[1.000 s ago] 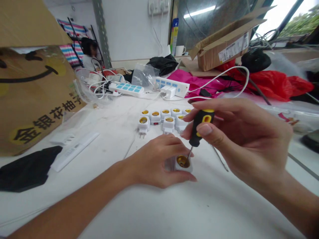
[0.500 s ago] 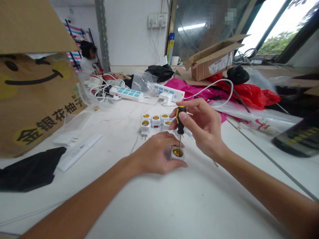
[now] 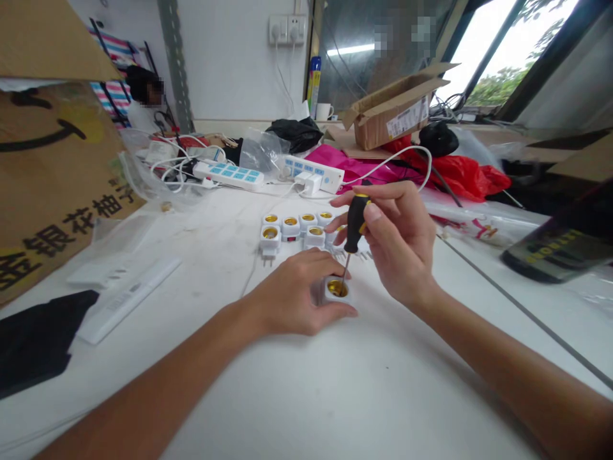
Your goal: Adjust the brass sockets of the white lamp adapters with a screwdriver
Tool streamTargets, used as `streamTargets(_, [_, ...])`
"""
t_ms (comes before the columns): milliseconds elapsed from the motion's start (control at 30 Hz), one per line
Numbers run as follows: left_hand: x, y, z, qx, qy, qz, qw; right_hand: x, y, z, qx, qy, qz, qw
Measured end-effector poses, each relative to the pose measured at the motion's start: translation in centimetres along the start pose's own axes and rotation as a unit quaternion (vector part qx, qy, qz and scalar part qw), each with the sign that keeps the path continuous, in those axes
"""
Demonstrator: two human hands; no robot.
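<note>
My left hand [image 3: 299, 291] is closed around a white lamp socket [image 3: 330, 299] with a brass-coloured threaded inside, holding it on the white table. Between the thumb and fingers of my right hand [image 3: 397, 239] is a black and yellow screwdriver [image 3: 355, 223], tilted a little to the right. Its thin shaft reaches down into the socket's opening; the tip is hidden inside. Just beyond my hands stand several more white lamp sockets [image 3: 271, 235] in two rows, some with plug pins showing. My right hand covers part of that group.
White power strips [image 3: 230, 174] and tangled cables lie at the back. A large cardboard box [image 3: 52, 185] is at the left, near a black sheet [image 3: 43, 342] and a long white strip [image 3: 127, 300]. A dark package [image 3: 555, 249] lies right. A person [image 3: 143, 96] is far back left.
The screwdriver handle has tipped further right, with my right hand shifting slightly. The left hand still holds the socket. The whole view has swung a little to the right.
</note>
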State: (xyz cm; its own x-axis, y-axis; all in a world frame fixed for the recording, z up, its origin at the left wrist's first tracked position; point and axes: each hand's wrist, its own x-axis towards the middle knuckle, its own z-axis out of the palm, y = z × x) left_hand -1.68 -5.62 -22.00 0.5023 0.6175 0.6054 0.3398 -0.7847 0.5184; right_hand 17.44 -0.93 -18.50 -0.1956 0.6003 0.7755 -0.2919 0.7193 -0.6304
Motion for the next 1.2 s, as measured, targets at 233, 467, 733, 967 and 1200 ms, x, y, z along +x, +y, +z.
streamTargets(233, [0.2,0.2,0.0,0.021,-0.005,0.002,1.0,0.3,-0.2,-0.1,-0.034,0.044,-0.016,0.998])
streamTargets(467, [0.3,0.6,0.0,0.047,-0.016,0.002,0.999,0.4,-0.1,-0.3,-0.026,0.007,-0.048,0.998])
streamTargets(733, [0.1,0.5,0.1,0.065,-0.015,0.0,0.998,0.4,-0.8,0.3,-0.046,0.01,-0.073,0.996])
streamTargets(967, [0.0,0.4,0.0,0.061,-0.016,0.013,0.998,-0.1,-0.9,0.1,-0.085,0.012,-0.083,0.993])
streamTargets(1200, [0.1,0.5,0.0,0.052,-0.016,0.006,0.998,-0.3,-1.4,0.6,-0.039,0.005,-0.076,0.996])
